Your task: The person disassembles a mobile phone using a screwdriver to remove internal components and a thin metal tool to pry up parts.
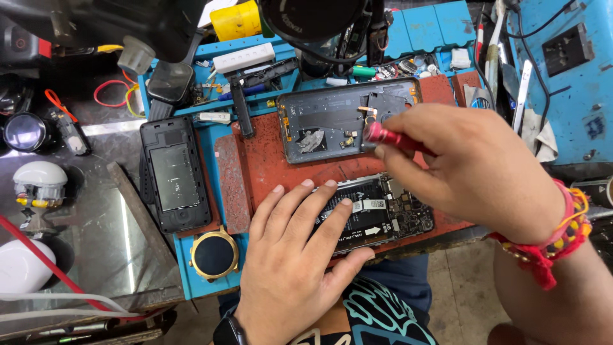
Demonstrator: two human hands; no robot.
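My left hand [290, 255] lies flat on an opened phone [383, 214] with its black battery and circuit board showing, on a worn red mat [268, 160]. My right hand [472, 169] holds a red-handled screwdriver [393, 137] just above the phone's upper end. Behind it lies a detached grey phone back cover [325, 121], inner side up.
A black phone frame [174, 176] rests at the mat's left, a gold-rimmed round watch [214, 253] below it. The blue work tray [191, 281] holds tools, screws and a white strip at the back. A blue box with a socket [568, 70] stands right; a lamp and cables are at the left.
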